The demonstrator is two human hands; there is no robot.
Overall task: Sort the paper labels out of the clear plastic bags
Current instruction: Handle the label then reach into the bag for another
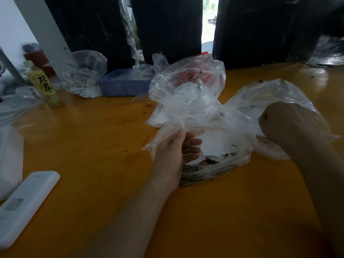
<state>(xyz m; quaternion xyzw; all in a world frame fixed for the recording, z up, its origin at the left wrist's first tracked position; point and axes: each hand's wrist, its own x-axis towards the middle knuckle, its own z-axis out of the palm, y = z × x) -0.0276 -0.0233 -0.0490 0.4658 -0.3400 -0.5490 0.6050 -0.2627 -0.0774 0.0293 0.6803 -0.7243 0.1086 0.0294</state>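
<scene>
Left hand [175,151]: thumb and curled fingers pinch a gathered fold of the clear plastic bag [210,127]. Right hand [284,123]: fingers curled into a fist gripping the bag's right edge. Paper labels [214,146] lie inside the bag, between both hands; blue tray [119,86] sits behind-left of it on the orange table [93,136].

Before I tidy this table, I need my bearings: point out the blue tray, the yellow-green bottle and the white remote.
blue tray [119,88]: head view, on its front wall.
yellow-green bottle [45,88]: head view, on its label.
white remote [28,203]: head view, on its top face.
</scene>
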